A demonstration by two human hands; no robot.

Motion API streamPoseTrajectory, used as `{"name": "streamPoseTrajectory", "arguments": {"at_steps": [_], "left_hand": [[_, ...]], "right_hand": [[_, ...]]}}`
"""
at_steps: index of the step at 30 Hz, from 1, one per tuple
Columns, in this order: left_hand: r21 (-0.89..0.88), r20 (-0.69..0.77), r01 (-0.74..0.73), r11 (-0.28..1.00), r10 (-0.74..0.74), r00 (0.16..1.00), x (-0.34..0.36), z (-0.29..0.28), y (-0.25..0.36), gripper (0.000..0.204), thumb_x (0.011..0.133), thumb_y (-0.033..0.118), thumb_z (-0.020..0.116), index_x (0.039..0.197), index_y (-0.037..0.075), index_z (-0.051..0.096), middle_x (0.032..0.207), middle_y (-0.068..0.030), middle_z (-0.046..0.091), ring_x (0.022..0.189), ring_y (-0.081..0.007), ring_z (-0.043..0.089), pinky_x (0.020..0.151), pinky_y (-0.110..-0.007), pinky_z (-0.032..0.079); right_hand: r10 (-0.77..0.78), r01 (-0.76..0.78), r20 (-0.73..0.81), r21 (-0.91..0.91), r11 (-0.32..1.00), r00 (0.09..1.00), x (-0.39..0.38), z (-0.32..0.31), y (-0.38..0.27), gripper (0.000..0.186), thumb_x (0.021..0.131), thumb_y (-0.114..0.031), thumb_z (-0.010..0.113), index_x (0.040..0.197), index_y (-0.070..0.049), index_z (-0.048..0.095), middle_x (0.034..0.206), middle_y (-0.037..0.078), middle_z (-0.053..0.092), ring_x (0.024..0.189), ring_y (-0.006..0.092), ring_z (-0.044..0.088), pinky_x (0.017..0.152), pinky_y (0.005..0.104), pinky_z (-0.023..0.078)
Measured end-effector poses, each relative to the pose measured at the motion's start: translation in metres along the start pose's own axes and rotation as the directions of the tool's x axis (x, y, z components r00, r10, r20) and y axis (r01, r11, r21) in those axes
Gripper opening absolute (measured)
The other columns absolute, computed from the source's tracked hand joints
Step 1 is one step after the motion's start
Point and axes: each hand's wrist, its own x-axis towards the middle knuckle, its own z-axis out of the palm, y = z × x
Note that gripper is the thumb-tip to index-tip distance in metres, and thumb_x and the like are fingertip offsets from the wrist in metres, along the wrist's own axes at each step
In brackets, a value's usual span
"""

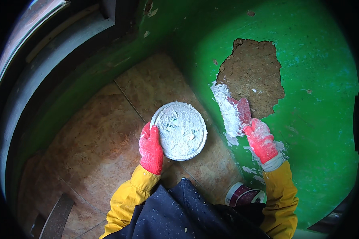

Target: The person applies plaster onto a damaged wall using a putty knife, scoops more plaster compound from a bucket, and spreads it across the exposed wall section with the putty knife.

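My left hand [150, 149], in a red glove dusted with white, grips the left rim of a round lid or shallow pan [178, 133] heaped with white paste. My right hand [259, 139], also gloved in red, is closed on a reddish scraper [243, 108] held against the green wall [315, 119]. Beside the blade, a thick smear of white paste [225, 105] lies along the lower left edge of a ragged brown patch [249, 73] where the green surface is missing. Smaller white smears surround my right wrist.
A brown tiled floor [91, 139] lies below. A white and purple bucket [239, 193] stands by the wall near my right forearm, partly hidden. A dark frame [83, 18] runs along the upper left, and a dark curved wooden piece [58, 219] sits at lower left.
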Motion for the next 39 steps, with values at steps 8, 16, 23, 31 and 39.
{"name": "streamPoseTrajectory", "arguments": {"at_steps": [8, 16, 23, 31, 39], "left_hand": [[-0.042, 0.013, 0.029, 0.999, -0.028, 1.0, 0.005, 0.01, -0.006, 0.036, 0.092, 0.019, 0.047, 0.121, -0.003, 0.047, 0.113, -0.0129, 0.058, 0.104, -0.0185, 0.053, 0.092, -0.03, 0.039], [0.02, 0.031, 0.031, 0.999, -0.032, 0.999, 0.007, 0.023, -0.001, 0.036, 0.092, 0.019, 0.046, 0.12, -0.003, 0.047, 0.113, -0.0123, 0.058, 0.104, -0.0181, 0.053, 0.092, -0.029, 0.039], [0.016, 0.025, 0.039, 0.999, -0.039, 0.999, 0.002, 0.035, -0.008, 0.036, 0.092, 0.02, 0.046, 0.12, -0.003, 0.048, 0.112, -0.0112, 0.058, 0.104, -0.0172, 0.052, 0.092, -0.029, 0.038], [0.002, 0.075, 0.033, 0.999, -0.033, 0.997, -0.007, 0.046, -0.012, 0.036, 0.092, 0.02, 0.047, 0.121, -0.003, 0.047, 0.113, -0.0119, 0.057, 0.104, -0.0176, 0.053, 0.092, -0.029, 0.039], [0.003, 0.048, 0.039, 0.999, -0.039, 0.998, -0.016, 0.043, -0.003, 0.037, 0.092, 0.019, 0.047, 0.121, -0.003, 0.047, 0.114, -0.0129, 0.058, 0.105, -0.0183, 0.053, 0.092, -0.029, 0.039]], "right_hand": [[0.025, -0.025, -0.001, -0.104, 0.994, 1.0, 0.011, 0.012, -0.003, 0.03, 0.084, -0.03, 0.05, 0.091, -0.001, 0.056, 0.092, 0.023, 0.058, 0.087, 0.0409, 0.055, 0.075, 0.0485, 0.042], [-0.012, 0.009, -0.036, -0.087, 0.996, 0.999, 0.0, 0.001, 0.008, 0.026, 0.085, -0.027, 0.049, 0.087, -0.002, 0.057, 0.086, 0.021, 0.058, 0.083, 0.0404, 0.054, 0.072, 0.0493, 0.042], [-0.233, 0.225, -0.061, -0.107, 0.968, 0.971, -0.034, -0.027, 0.011, 0.012, 0.08, -0.014, 0.055, 0.084, -0.003, 0.058, 0.081, 0.016, 0.056, 0.075, 0.0355, 0.055, 0.062, 0.0454, 0.043], [-0.457, 0.422, -0.056, -0.298, 0.856, 0.888, -0.032, -0.021, 0.028, 0.013, 0.079, -0.016, 0.056, 0.081, -0.004, 0.058, 0.082, 0.014, 0.056, 0.076, 0.033, 0.056, 0.06, 0.0433, 0.045], [0.005, -0.002, -0.042, 0.072, 0.997, 0.999, -0.004, 0.011, 0.03, 0.023, 0.084, -0.025, 0.051, 0.087, -0.004, 0.058, 0.086, 0.02, 0.059, 0.083, 0.0385, 0.056, 0.07, 0.0476, 0.044]]}}
